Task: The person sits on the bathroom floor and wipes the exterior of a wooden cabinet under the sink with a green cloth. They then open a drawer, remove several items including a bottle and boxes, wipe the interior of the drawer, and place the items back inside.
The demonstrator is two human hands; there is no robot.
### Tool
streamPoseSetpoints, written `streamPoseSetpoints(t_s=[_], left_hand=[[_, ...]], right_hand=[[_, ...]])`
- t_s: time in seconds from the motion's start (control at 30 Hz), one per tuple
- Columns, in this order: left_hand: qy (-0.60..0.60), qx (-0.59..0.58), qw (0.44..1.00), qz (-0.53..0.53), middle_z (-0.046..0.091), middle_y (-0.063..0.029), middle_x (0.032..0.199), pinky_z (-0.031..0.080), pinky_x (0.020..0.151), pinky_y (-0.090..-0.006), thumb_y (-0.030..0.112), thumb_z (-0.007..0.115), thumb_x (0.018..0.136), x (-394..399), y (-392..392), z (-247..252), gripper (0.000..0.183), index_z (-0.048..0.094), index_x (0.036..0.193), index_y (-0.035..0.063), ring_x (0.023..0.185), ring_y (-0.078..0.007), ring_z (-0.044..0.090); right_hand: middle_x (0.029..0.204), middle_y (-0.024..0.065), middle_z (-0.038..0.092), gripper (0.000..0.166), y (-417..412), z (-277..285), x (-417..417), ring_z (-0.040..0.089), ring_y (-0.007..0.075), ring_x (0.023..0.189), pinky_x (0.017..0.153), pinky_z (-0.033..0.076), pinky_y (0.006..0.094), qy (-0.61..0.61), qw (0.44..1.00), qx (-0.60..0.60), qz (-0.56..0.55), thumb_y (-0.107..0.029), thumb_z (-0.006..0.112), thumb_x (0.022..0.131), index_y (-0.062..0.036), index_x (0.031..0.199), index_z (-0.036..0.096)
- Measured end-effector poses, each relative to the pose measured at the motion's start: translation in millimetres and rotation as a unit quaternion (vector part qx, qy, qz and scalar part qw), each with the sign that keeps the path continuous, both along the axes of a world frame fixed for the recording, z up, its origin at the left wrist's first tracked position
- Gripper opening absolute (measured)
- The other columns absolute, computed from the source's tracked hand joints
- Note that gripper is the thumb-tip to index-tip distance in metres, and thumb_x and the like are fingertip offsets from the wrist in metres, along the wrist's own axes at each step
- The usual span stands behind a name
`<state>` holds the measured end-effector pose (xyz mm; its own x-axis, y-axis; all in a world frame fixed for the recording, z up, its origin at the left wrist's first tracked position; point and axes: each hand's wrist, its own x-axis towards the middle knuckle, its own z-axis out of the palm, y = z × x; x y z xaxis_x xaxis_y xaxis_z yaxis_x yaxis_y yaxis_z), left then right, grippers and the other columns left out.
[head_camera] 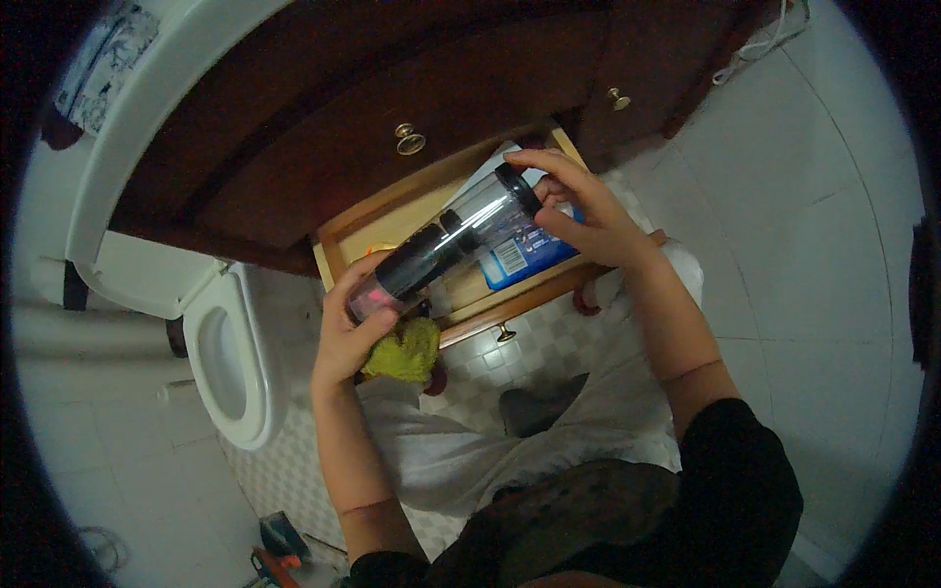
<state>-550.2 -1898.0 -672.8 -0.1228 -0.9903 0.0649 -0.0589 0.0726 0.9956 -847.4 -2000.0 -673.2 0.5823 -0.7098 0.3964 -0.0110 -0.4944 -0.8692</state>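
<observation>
A clear plastic cylinder (481,206) with a black end cap lies slantwise between my hands, above an open drawer. Inside it are a black part and something pink towards the left end. My left hand (349,323) grips that left end. At the other end, the fingers and thumb of my right hand (581,206) are around the black cap. A yellow-green cloth (404,353) hangs by the drawer's front left corner, just below my left hand; whether the hand touches it cannot be told.
The wooden drawer (470,331) holds a blue packet (522,257) bearing a barcode and a white flat item (478,173). Dark cabinet fronts (309,125) with brass knobs (410,140) rise behind. A toilet (228,367) with raised lid stands left. A dustpan-like object (283,536) lies lower left.
</observation>
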Motion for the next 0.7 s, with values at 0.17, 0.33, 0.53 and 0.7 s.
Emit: streamPoseSetpoints(t_s=[0.17,0.33,0.53,0.7], left_hand=[[-0.035,0.017,0.999,0.008,0.056,-0.0071,0.113,0.042,0.088,-0.0279,0.027,0.075,0.068,-2.7,2.0,1.0,0.066,0.050,0.123,-0.0004,0.100,-0.0147,0.053],[-0.004,-0.081,0.993,0.083,0.059,-0.0062,0.105,0.044,0.077,-0.0233,0.032,0.076,0.066,-6.4,-5.6,5.3,0.071,0.050,0.125,0.0009,0.086,-0.0113,0.056],[0.136,-0.176,0.940,0.260,0.060,-0.0073,0.087,0.047,0.058,-0.0246,0.055,0.068,0.072,6.6,0.2,-4.0,0.073,0.048,0.115,-0.0011,0.063,-0.0113,0.053],[0.109,-0.226,0.928,0.277,0.060,-0.0088,0.095,0.047,0.072,-0.0280,0.055,0.067,0.073,-16.5,9.9,-7.0,0.077,0.046,0.118,-0.0037,0.080,-0.0148,0.059]], right_hand=[[0.104,0.0049,0.046,0.051,7.0,5.0,0.6,0.047,0.0097,0.077,0.074,0.041,0.0230,0.084,0.995,0.005,-0.054,-0.006,0.055,0.084,-0.0114,0.132,0.039],[0.105,0.0050,0.048,0.039,8.2,8.0,19.8,0.049,0.0084,0.082,0.076,0.041,0.0231,-0.123,0.985,0.089,-0.080,-0.012,0.050,0.088,-0.0066,0.125,0.042],[0.112,0.0096,0.053,0.060,61.9,23.8,79.7,0.053,0.0187,0.098,0.081,0.044,0.0313,0.008,0.999,-0.028,0.036,-0.024,0.071,0.075,-0.0064,0.124,0.042],[0.101,0.0095,0.059,0.049,88.8,5.0,117.8,0.058,0.0224,0.092,0.080,0.046,0.0353,0.153,0.986,0.042,0.048,-0.029,0.067,0.079,-0.0034,0.116,0.047]])
